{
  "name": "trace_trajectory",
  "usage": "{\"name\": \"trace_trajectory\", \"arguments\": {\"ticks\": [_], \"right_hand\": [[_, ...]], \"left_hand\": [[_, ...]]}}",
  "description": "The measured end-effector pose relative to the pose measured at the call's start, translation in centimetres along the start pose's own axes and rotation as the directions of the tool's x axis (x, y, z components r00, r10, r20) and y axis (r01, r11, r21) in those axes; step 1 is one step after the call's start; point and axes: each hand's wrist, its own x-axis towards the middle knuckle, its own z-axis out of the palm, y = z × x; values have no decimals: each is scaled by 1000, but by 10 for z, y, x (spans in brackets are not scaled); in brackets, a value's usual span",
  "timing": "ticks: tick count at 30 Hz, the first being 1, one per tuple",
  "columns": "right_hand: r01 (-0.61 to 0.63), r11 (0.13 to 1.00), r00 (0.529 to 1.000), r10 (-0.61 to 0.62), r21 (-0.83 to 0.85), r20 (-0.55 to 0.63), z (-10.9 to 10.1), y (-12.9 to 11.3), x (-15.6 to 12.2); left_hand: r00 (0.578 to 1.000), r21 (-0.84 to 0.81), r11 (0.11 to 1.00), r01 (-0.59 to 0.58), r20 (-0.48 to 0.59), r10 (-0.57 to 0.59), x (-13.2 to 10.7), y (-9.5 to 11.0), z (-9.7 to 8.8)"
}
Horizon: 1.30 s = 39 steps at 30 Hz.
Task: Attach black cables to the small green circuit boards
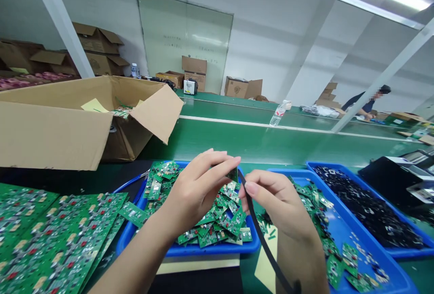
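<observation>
Above a blue tray [203, 252] heaped with small green circuit boards [217, 231], my two hands are close together. My left hand [196, 181] pinches a small green circuit board [233, 175], mostly hidden behind its fingers. A long black strip [257, 231] curves from the board down past my right wrist to the bottom of the view. The thumb and fingers of my right hand [274, 197] are closed on this strip near its upper end. Whether the strip's tip touches the board cannot be made out.
Large panels of green circuit boards [61, 244] lie at left, below an open cardboard box [50, 136]. Right of my hands are a blue tray [366, 231] with more boards and another of small black parts [359, 203]. A water bottle [280, 112] stands behind; a person [366, 102] works far right.
</observation>
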Motion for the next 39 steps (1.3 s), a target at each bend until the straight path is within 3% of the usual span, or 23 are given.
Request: {"name": "trace_trajectory", "arguments": {"ticks": [8, 15, 19, 22, 24, 27, 31, 34, 36, 39], "right_hand": [[-148, 957, 984, 118, 248, 134, 7, 6, 7], [-181, 950, 970, 129, 256, 204, 6, 7, 8], [-85, 983, 991, 67, 160, 117, 5, 5, 5], [-6, 997, 1000, 6, 81, 2, 6, 2, 2], [1, 997, 1000, 1, 76, -28, 7, 0, 2], [-39, 992, 999, 42, 121, -25, 7, 1, 2], [-118, 982, 993, 117, 148, 15, 4, 3, 6], [-105, 988, 994, 106, 114, 0, 3, 3, 7], [-82, 994, 996, 83, 69, -19, 3, 1, 5], [-39, 999, 997, 41, 33, -60, 6, -2, 1]], "left_hand": [[996, -156, 983, 92, 28, -88, 4, 4, -6], [979, -341, 918, 202, 99, -179, 5, 6, -10], [960, -440, 853, 281, 151, -237, 5, 9, -10], [928, -583, 723, 371, 206, -311, 4, 11, -8], [906, -640, 645, 419, 242, -348, 3, 13, -6], [889, -647, 613, 453, 274, -368, 4, 14, -6], [890, -619, 640, 455, 284, -357, 4, 15, -7], [908, -595, 687, 416, 229, -351, 3, 11, -3], [935, -507, 788, 349, 131, -330, 2, 7, 0], [978, -236, 952, 194, -31, -207, 2, 0, 3]]}}
